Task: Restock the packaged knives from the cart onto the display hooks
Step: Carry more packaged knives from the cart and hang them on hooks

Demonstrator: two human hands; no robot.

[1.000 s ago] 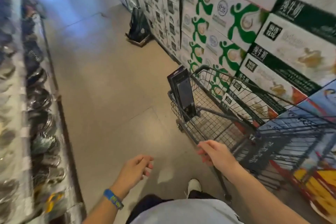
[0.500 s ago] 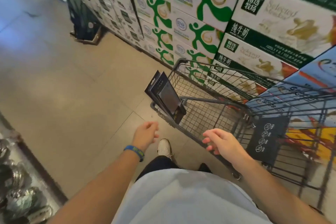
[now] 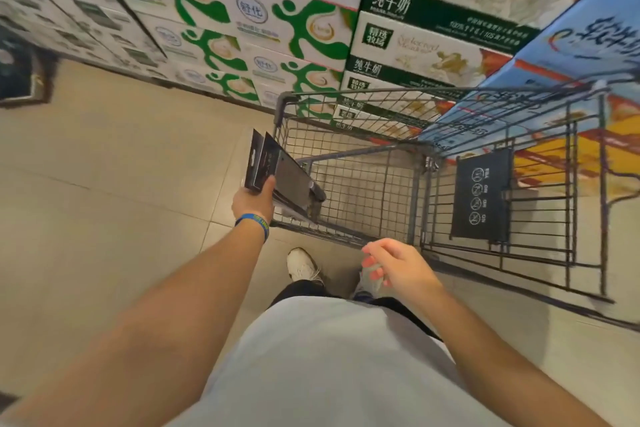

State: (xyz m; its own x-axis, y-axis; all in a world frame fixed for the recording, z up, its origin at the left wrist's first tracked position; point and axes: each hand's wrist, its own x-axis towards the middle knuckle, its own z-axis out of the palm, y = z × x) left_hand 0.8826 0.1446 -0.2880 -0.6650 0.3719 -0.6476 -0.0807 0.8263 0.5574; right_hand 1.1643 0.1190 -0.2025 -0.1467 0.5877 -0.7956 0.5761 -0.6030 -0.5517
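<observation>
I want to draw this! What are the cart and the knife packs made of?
Shopping cart: looks like dark-coated metal wire, shown by its thin rigid grid bars. Knife packages: probably matte black cardboard, as they are flat stiff cards with a hang slot.

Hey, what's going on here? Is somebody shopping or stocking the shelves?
A person stands over a wire cart in a shop aisle, next to stacked milk cartons. Their left hand grips the packaged knives, dark flat packs standing on end at the cart's near left corner. The right hand hangs loosely curled and holds nothing, just short of the cart's near edge. The display hooks are not in view.
</observation>
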